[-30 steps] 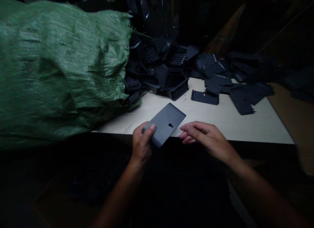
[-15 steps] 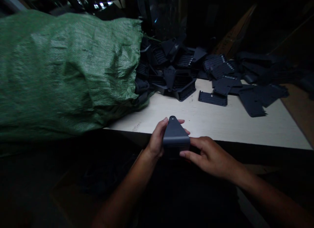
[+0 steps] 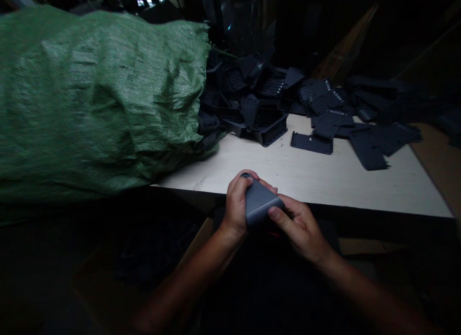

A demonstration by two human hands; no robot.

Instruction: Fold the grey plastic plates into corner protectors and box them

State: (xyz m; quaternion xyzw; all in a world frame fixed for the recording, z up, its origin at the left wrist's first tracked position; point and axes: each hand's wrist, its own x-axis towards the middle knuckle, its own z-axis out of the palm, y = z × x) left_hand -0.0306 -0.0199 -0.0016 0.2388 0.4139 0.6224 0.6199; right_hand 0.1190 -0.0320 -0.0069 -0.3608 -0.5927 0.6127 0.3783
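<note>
A dark grey, wedge-shaped plastic housing (image 3: 262, 202) is held between both hands, just off the near edge of the table. My left hand (image 3: 238, 200) wraps around its narrow end, with the thumb on top near the tip and the fingers behind. At the wide end, my right hand (image 3: 298, 223) grips the right corner with its thumb on the front face and fingers behind. The undersides of the housing and most fingertips are hidden. Beyond the hands lies a flat slatted plastic panel (image 3: 311, 143) on the pale table (image 3: 230, 169).
A large green woven sack (image 3: 101, 104) fills the left, its mouth facing a pile of dark plastic housings (image 3: 252, 116). More flat panels (image 3: 370, 145) overlap at the right. Cardboard (image 3: 342, 51) leans behind. Below the table is a dim cardboard box (image 3: 198, 239).
The housing has turned and tipped in my hands, its narrow end now leaning left. My left thumb has moved onto its top, and my right thumb sits higher on the front corner.
</note>
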